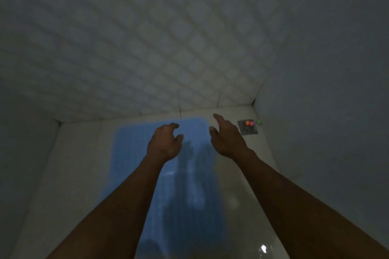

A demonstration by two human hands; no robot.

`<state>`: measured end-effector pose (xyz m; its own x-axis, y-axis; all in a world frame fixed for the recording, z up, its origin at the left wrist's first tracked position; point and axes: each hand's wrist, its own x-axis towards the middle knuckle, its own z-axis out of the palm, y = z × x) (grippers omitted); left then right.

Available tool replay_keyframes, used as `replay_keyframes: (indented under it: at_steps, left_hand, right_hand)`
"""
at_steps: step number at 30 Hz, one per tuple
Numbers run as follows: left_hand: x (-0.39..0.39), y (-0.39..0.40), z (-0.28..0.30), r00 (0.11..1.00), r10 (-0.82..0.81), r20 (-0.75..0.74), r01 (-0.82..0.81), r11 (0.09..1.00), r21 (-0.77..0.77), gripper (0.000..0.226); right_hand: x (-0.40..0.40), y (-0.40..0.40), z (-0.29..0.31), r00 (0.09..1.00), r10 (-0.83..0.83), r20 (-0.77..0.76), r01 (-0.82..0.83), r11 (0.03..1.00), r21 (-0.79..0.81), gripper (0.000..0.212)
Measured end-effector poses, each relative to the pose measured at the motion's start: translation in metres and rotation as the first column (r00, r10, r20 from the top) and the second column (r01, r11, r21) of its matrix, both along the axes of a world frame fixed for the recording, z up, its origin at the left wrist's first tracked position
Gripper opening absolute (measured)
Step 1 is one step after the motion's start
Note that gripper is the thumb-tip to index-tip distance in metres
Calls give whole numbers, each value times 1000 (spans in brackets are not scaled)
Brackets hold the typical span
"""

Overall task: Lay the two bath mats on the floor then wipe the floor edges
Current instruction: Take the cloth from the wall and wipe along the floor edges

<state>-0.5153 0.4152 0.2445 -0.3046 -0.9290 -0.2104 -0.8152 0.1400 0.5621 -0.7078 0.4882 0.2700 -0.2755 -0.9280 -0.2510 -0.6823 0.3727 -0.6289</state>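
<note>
1 blue bath mat [134, 153] lies flat on the cream floor [80, 174], its far end near the tiled wall [147, 48]. No second mat shows, and no cloth for the edges, so I judge the task under half done. The left hand [165, 143] hangs over the mat with fingers loosely curled, holding nothing. The right hand [226, 136] is spread and relaxed, also bare, near the floor drain [248, 129] with small coloured balls [249, 123].

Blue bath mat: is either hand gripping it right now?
No: the blue bath mat lies flat on the floor, while the left hand and right hand hover above it, holding nothing.
</note>
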Motion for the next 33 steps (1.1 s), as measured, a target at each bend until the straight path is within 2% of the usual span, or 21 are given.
replay_keyframes:
  at_steps: [7,10,14,18,21,25,30,33]
  left_hand:
    - [-86,-17,333,994,-38,-99,16,977,-213,48]
    - [-120,-21,433,983,-44,-179,-17,945,-326,45]
    - [-166,-6,542,917,-16,-398,-165,894,-415,36]
    - [-196,8,588,795,46,-605,-279,913,-297,34]
    - [-211,4,601,769,51,-638,-287,918,-273,31]
    - [-228,-25,603,727,50,-684,-280,932,-229,24]
    - [-252,-92,618,664,44,-747,-265,948,-179,30]
    - [-266,-138,639,641,7,-768,-278,934,-224,32]
  right_hand:
    - [-60,-17,327,998,-61,-21,57,986,-157,54]
    - [-89,-21,424,994,-109,-5,103,952,-288,49]
    - [-126,-13,530,970,-202,137,244,838,-489,33]
    - [-148,-6,573,944,-226,241,321,796,-513,28]
    - [-162,-11,585,938,-205,280,329,786,-524,21]
    - [-183,-32,593,930,-197,309,339,782,-522,24]
    - [-218,-84,614,924,-177,339,339,790,-511,24]
    - [-242,-125,638,926,-153,344,325,784,-528,25]
